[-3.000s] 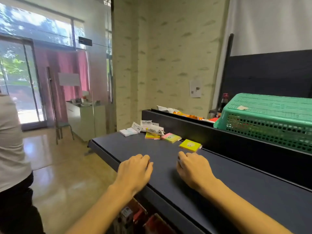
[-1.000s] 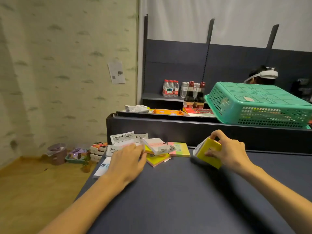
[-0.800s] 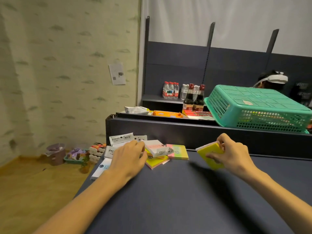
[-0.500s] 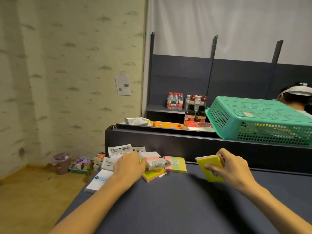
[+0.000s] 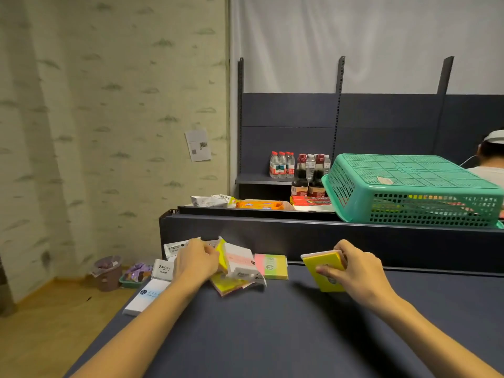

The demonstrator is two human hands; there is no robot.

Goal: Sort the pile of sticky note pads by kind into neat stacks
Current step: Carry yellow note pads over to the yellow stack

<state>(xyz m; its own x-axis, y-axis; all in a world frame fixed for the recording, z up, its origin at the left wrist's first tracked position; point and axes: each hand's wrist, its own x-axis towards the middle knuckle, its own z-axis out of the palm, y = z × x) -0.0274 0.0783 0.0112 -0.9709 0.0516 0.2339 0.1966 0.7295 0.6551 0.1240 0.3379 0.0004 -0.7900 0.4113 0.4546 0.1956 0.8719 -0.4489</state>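
Note:
A loose pile of sticky note pads lies at the back left of the dark table (image 5: 272,328). My left hand (image 5: 195,264) reaches into it and grips a yellow pad (image 5: 221,257), tilted up on edge against a white and pink wrapped pack (image 5: 241,261). A pink and green pad (image 5: 272,266) lies flat to the right of the pile. White wrapped packs (image 5: 147,296) lie along the left edge. My right hand (image 5: 354,268) holds a yellow pad (image 5: 326,271) tilted just above the table, thumb on its face.
A raised dark ledge (image 5: 300,233) runs behind the pads, bearing an upturned green plastic basket (image 5: 409,192) and snack packets (image 5: 259,204). Bottles (image 5: 300,170) stand on a shelf behind. A person sits at the far right (image 5: 488,165). The floor drops off at the table's left edge.
My right hand has lifted the yellow pad off the table and holds it tilted. My left hand moved into the pile and tipped a yellow pad up on edge.

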